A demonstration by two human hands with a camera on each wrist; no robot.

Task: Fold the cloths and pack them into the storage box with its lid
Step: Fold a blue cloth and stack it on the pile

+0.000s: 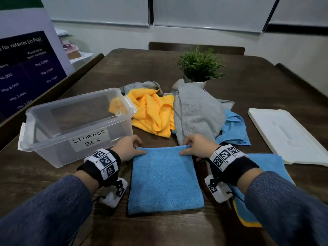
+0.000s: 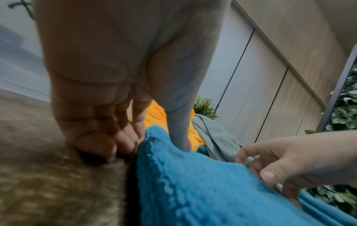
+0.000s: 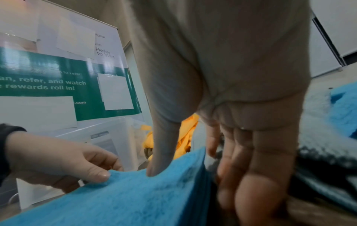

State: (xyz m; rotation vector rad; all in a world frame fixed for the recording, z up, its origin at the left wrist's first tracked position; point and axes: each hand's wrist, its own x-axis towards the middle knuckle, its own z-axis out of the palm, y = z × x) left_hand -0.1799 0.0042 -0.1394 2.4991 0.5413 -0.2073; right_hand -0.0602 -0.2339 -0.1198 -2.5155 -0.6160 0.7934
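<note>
A folded blue cloth (image 1: pixel 165 178) lies flat on the dark wooden table (image 1: pixel 124 68) in front of me. My left hand (image 1: pixel 130 148) pinches its far left corner, thumb on top (image 2: pixel 179 137). My right hand (image 1: pixel 194 148) pinches the far right corner the same way (image 3: pixel 160 152). The clear storage box (image 1: pixel 74 125), labelled and with nothing inside, stands to the left. Its white lid (image 1: pixel 287 137) lies flat at the right. Behind the blue cloth sit crumpled cloths: a yellow one (image 1: pixel 152 112), a grey one (image 1: pixel 195 110) and a blue one (image 1: pixel 234 130).
A small potted plant (image 1: pixel 198 68) stands behind the cloth pile. A stack of folded cloths (image 1: pixel 266 167), blue over yellow, lies under my right forearm. A printed banner (image 1: pixel 26 68) stands at the left. A chair back (image 1: pixel 195 47) shows beyond the far edge.
</note>
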